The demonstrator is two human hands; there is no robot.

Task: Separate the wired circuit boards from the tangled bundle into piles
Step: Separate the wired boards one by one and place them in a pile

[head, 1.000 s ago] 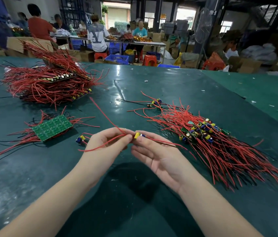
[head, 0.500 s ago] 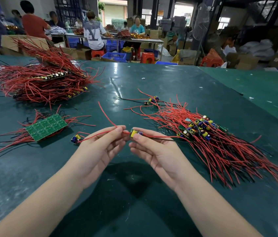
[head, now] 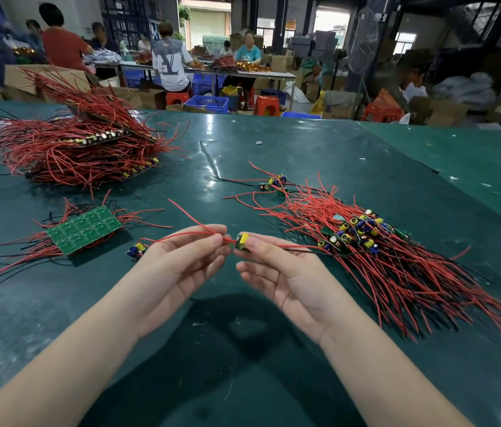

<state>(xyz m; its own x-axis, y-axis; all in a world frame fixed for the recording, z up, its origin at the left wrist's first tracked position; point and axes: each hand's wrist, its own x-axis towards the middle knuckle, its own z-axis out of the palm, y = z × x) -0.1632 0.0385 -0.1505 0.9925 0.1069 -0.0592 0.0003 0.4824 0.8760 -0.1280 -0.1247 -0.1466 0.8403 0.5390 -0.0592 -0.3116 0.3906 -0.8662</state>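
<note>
Left of the small circuit board [head: 242, 241] — raised above the green table [head: 273, 149] — the left hand [head: 181, 263] pinches its red wire [head: 196, 224]. The right hand [head: 276, 272] pinches the board itself; farther right lies the sorted pile [head: 381, 257].

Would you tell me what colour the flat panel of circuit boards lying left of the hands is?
Green flat panel of circuit boards, head view.

Even, fairly bright light falls from overhead and from the bright doorways [head: 210, 24] at the back. The glossy green surface [head: 366, 167] shows white glare streaks near its middle. A soft dark shadow [head: 236, 328] lies below the forearms. Wide-angle bending curves the edges; the far background is slightly soft.
</note>
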